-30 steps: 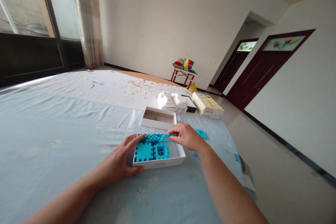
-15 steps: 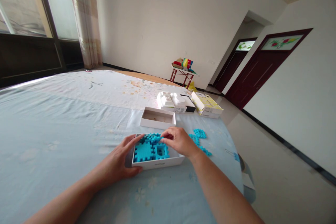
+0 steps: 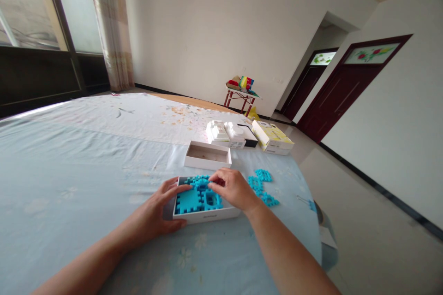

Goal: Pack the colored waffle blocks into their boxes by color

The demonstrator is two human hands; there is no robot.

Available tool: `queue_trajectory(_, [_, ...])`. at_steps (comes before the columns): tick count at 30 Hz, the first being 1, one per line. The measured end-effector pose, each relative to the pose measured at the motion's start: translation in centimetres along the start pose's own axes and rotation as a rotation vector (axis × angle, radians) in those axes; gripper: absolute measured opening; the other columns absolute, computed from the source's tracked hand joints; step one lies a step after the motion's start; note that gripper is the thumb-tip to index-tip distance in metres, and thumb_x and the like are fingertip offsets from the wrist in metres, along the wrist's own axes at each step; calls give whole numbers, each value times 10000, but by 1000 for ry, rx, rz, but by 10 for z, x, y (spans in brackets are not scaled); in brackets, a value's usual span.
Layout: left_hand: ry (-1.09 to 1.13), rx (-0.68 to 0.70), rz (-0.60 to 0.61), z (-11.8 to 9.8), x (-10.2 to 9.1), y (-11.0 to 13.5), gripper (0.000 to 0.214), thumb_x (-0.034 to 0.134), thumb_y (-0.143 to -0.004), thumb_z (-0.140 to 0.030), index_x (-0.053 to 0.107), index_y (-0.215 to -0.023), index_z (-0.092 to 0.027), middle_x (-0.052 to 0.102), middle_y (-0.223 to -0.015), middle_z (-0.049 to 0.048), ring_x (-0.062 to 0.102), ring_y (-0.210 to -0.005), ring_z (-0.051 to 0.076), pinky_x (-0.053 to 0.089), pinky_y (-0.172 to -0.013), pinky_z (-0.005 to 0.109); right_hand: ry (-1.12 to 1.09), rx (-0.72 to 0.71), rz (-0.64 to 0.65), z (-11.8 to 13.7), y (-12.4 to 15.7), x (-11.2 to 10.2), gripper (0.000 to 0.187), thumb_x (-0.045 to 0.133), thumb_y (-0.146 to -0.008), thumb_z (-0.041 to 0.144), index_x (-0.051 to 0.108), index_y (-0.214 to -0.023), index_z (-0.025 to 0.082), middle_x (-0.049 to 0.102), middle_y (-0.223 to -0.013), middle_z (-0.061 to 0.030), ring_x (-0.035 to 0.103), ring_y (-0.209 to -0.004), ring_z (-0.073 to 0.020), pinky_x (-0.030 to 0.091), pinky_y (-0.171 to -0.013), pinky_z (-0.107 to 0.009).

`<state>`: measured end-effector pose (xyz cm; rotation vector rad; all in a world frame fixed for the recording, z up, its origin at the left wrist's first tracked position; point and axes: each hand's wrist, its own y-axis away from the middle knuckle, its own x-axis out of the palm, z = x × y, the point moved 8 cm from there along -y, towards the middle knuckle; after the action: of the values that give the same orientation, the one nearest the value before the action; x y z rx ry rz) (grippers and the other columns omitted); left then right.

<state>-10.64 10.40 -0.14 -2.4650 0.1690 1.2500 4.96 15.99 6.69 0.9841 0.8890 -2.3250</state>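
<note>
A white box in front of me holds several blue interlocking plastic pieces, some flat and one with a square opening. My left hand grips the box's left end, its thumb at the near corner and its index finger reaching over the pieces inside. Above the box's far right part, my right hand pinches a small blue plastic piece. Its fingertips partly cover that piece. The right part of the box's inside is partly hidden by this hand.
More blue pieces lie on the tablecloth right of the box. Beyond stands an empty white box part, with white moulded inserts and a yellow-white box farther back. The table's rounded edge runs along the right.
My right hand has moved slightly left with the blue piece, uncovering more loose pieces on the cloth. My left index finger reaches a little farther over the box.
</note>
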Motion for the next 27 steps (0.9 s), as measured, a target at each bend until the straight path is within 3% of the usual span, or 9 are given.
queue_trajectory(4, [1,25,-15,-2,-2,-1,657,656,-652,-409,421,-1262,-337,379,-1329,67,416,-1206,300,402,-961,408,6,1,2,1,0,-3,70,583,-763,207,640,-789,176,588,-722,1,535,-636,-93,399,-591,-198])
queue_trajectory(11, [-5,23,-18,-6,-5,-1,654,657,-645,-398,436,-1257,-336,394,-1331,50,439,-1192,282,414,-958,377,108,72,73,-9,4,-27,103,565,-762,192,644,-829,184,599,-768,-4,531,-638,-96,397,-595,-206])
queue_trajectory(19, [-3,-3,-36,-3,-2,0,659,653,-652,-352,420,-1269,-334,360,-1353,59,422,-1205,289,398,-968,385,231,74,-49,-11,7,-36,119,534,-765,174,618,-848,189,585,-785,-17,538,-690,-117,400,-635,-215])
queue_trajectory(27, [20,-28,-32,-4,-3,0,707,638,-661,-312,350,-1307,-322,348,-1360,54,441,-1190,273,408,-958,359,394,188,6,-20,8,-10,96,572,-718,211,632,-792,221,646,-694,-3,567,-631,-139,359,-572,-226])
